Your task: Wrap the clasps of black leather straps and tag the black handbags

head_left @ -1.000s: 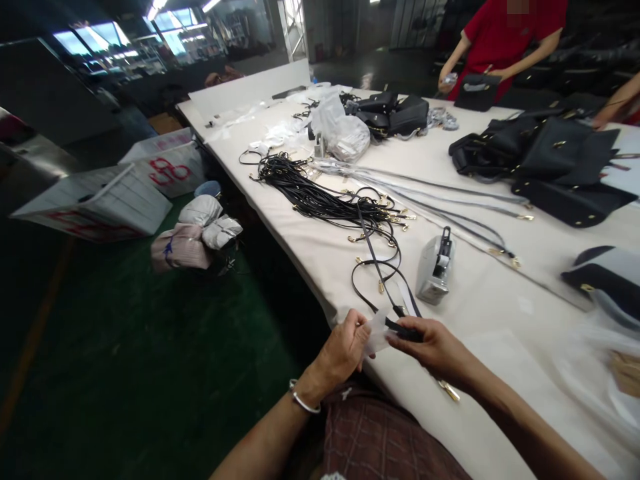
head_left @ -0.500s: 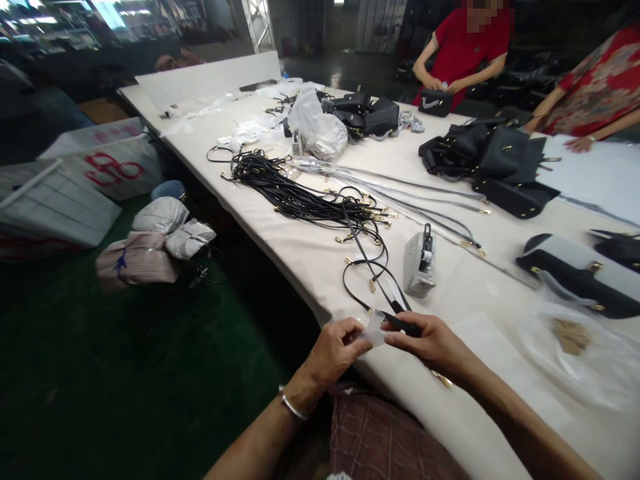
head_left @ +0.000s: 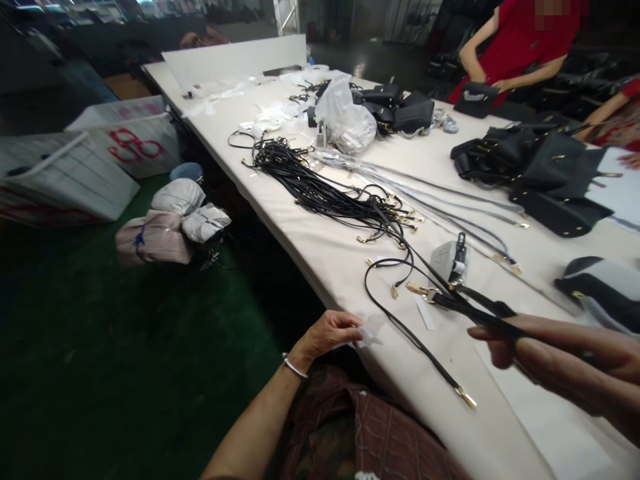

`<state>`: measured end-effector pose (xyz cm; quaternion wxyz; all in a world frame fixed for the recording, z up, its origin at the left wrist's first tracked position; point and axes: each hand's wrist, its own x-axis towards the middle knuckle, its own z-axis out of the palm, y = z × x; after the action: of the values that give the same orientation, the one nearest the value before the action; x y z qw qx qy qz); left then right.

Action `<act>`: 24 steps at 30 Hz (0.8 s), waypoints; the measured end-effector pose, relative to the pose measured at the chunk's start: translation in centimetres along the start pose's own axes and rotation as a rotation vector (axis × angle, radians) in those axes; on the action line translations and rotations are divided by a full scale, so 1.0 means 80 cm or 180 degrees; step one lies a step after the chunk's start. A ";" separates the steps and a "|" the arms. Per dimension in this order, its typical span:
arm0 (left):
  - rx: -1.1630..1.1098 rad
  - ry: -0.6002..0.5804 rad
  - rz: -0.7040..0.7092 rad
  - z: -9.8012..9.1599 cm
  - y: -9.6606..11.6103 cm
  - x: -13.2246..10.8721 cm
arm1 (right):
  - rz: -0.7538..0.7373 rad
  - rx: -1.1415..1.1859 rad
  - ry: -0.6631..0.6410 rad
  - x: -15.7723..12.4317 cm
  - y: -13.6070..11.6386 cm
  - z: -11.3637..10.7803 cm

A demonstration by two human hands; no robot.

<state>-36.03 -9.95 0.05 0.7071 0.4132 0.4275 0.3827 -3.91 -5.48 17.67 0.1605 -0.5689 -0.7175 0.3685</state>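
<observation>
My left hand (head_left: 327,333) is at the near edge of the white table (head_left: 320,253), its fingers pinched on a small clear plastic piece (head_left: 371,329). My right hand (head_left: 555,357) is raised close to the camera at the right, closed on a black strap (head_left: 470,308) with gold clasps. The strap runs from my fingers down toward the table, and one gold end (head_left: 466,398) lies near the table's edge. A grey tape dispenser (head_left: 451,261) stands just beyond the strap.
A pile of black straps (head_left: 330,195) lies mid-table, with a plastic bag (head_left: 345,120) and black handbags (head_left: 545,167) further back. A person in red (head_left: 520,47) handles a bag at the far side. White crates (head_left: 75,167) and wrapped bundles (head_left: 170,223) sit on the green floor.
My right hand has pulled away from my left, rising to the right with the black strap. The left hand keeps the clear plastic piece at the table's edge.
</observation>
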 end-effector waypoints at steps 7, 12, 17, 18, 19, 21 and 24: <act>0.0138 0.0124 0.0357 -0.010 0.011 -0.009 | -0.0210 -0.0510 -0.0141 -0.012 0.002 0.035; 0.0131 0.0087 0.0690 -0.015 0.014 -0.011 | -0.0310 -0.0394 -0.0573 0.004 -0.021 0.048; 0.0244 0.0101 0.0927 -0.021 0.010 -0.007 | 0.0166 -0.0337 -0.0863 0.015 -0.050 0.057; 0.0284 0.0089 0.0969 -0.022 0.010 -0.006 | 0.0200 -0.0296 -0.0940 0.017 -0.057 0.058; 0.0336 0.0075 0.1014 -0.022 0.011 -0.006 | 0.0183 -0.0232 -0.1032 0.019 -0.064 0.059; 0.0455 0.0044 0.1125 -0.023 0.014 -0.007 | 0.0085 -0.0116 -0.1262 0.023 -0.078 0.060; 0.0628 -0.0036 0.1289 -0.023 0.022 -0.008 | -0.0134 -0.0113 -0.1347 0.031 -0.094 0.060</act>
<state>-38.25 -9.43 1.32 0.5743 0.5600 0.3671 0.4709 -12.97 -5.44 19.31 0.0038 -0.4664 -0.7533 0.4636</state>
